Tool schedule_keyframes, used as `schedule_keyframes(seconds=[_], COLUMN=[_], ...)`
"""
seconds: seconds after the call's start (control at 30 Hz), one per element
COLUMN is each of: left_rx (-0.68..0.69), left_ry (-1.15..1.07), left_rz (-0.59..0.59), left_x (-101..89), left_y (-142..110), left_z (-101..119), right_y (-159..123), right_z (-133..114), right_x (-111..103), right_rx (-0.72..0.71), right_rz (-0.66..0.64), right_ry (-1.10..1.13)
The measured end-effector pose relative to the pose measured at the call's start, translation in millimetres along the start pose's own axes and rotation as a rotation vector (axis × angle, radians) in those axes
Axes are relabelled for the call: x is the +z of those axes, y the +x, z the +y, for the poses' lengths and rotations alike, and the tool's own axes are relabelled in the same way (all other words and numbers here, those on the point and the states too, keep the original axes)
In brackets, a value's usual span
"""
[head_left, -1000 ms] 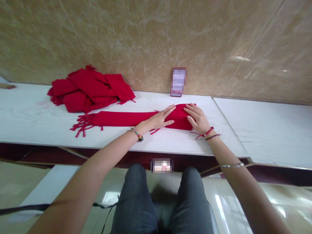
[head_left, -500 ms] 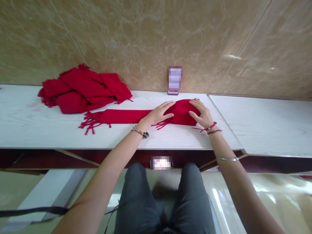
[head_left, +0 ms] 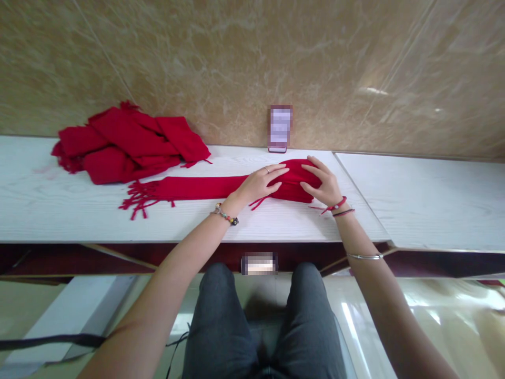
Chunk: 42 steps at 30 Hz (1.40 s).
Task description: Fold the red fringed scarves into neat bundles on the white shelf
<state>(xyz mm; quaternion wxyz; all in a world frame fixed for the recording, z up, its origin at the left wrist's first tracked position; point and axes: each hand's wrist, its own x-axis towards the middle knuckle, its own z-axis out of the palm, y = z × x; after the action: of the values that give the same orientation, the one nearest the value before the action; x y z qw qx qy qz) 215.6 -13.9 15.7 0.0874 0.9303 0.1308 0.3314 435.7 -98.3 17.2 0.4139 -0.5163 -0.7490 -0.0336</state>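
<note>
Red fringed scarf (head_left: 205, 188): folded end (head_left: 294, 182) rounder than second ago, seemingly unsettled. Left hand (head_left: 258, 185), right hand (head_left: 326, 186) atop, fingers unclenched.

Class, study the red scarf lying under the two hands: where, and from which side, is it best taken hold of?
Probably by its thick folded end, from left and right at once: that part lies as a compact stack between the left hand and right hand. The flat strip leftward, ending in loose fringe, would likely sag.
</note>
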Motion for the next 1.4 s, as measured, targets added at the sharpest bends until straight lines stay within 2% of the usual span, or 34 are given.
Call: schedule_keyframes(seconds=[0.1,0.23,0.5,0.7,0.83,1.0,1.2,1.33,1.4], left_rx=[-0.016,-0.059,-0.132,-0.066,-0.069,-0.043,-0.097,-0.07,-0.055], left_ry=[0.003,0.001,-0.016,-0.029,-0.039,-0.04,-0.069,-0.112,-0.104], left_rz=[-0.01,0.046,0.152,0.029,-0.021,-0.09,-0.119,-0.146,-0.158], left_x=[4.1,9.6,10.5,10.0,7.8,4.8,3.3,3.7,2.7], left_y=[2.3,6.3,4.2,1.1,1.2,1.8,1.0,0.1,0.2], left_z=[2.5,2.3,-1.1,-0.1,-3.8,-6.6,-4.4,-4.7,-3.8], right_y=[0.2,0.9,2.2,0.9,-0.5,-1.0,1.3,1.6,3.4], right_z=[-3.4,-6.2,1.4,1.3,0.5,4.6,11.0,15.4,14.2], right_x=[2.2,4.9,2.1,-0.5,-3.5,-4.3,1.6,5.9,6.7], right_rx=[-0.015,-0.028,-0.047,-0.009,0.016,0.037,0.164,0.257,0.299], right_rz=[0.019,0.022,-0.102,-0.054,-0.018,-0.04,0.028,0.01,0.043], right_ry=[0.0,-0.002,0.002,0.043,0.058,0.054,0.033,0.135,0.149])
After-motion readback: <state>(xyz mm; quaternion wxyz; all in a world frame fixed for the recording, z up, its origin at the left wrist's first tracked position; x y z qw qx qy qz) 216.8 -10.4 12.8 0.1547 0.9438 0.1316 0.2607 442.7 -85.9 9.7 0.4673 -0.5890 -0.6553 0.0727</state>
